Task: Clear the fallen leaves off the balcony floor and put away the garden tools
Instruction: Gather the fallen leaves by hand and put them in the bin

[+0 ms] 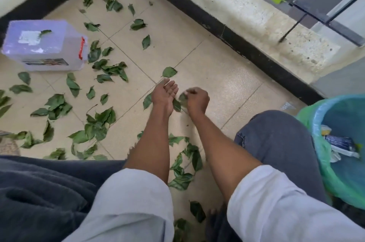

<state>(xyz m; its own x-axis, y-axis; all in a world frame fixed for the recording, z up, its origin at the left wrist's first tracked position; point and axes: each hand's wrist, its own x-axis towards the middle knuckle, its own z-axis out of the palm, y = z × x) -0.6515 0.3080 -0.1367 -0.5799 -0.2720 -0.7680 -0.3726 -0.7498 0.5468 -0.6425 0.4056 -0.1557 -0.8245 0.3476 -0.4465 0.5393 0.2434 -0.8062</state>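
Nearest the camera, 2 white rolled-up sleeves [136, 200] frame a pair of bare forearms reaching forward over dark grey trouser knees [276, 139]. Between and under the forearms, a loose trail of green fallen leaves [181, 178] lies on the beige tiled balcony floor [213, 75].

Further out, the left hand [165, 92] is turned palm up with its fingers relaxed and slightly cupped, holding nothing. Just beside it, the right hand [197, 99] has its fingers curled in, pinching a green leaf [182, 97] near its fingertips; the blur hides exactly how many leaves it has. More leaves lie directly beneath both wrists, and 1 single leaf [169, 71] lies just beyond the left hand's fingertips.

At the right edge stands a blue waste bin with a green plastic liner [316, 154], with paper and wrapper scraps inside, well apart from the hands.

To the left, most of the leaves spread thickly across the tiles. Past them, a translucent lilac plastic storage box with a red latch [45, 44] stands with 1 leaf on its lid. Beyond it, scattered leaves reach the far corner, where a black skirting strip [227, 32] meets a rough concrete ledge [256, 14].
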